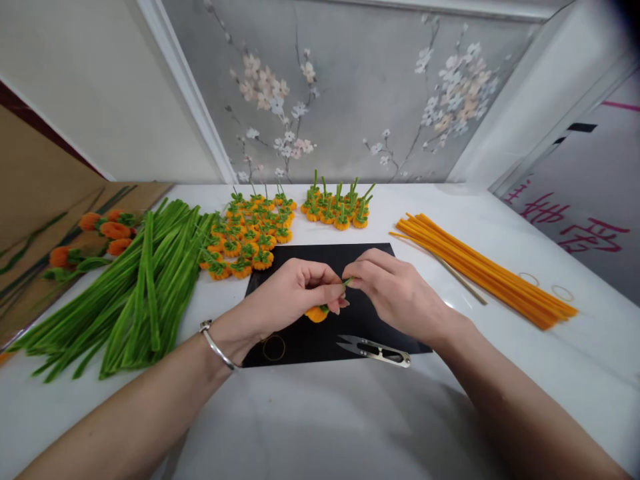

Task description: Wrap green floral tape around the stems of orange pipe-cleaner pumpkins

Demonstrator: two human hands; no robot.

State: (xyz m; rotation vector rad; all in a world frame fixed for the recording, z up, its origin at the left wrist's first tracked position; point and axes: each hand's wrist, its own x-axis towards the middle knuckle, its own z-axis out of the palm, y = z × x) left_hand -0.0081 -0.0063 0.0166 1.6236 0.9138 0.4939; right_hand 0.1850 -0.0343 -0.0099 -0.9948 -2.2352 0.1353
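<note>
Over the black mat (290, 347), my left hand (305, 290) is closed on a small orange pumpkin shape (317, 314) with a green top, which hangs just below its fingers. My right hand (387, 283) pinches the green stem (348, 281) that rises from it, fingertips close to those of the left. Thread snips (377, 351) lie on the mat's front edge, blades pointing left. A thin ring (274, 348) rests on the mat's left part.
Green fuzzy stems (150, 287) are heaped at the left, orange ones (490, 270) at the right beside a thin rod (463, 280). Several finished orange pieces (250, 233) stand behind the mat, more (341, 207) further right. Orange flowers (115, 230) lie far left.
</note>
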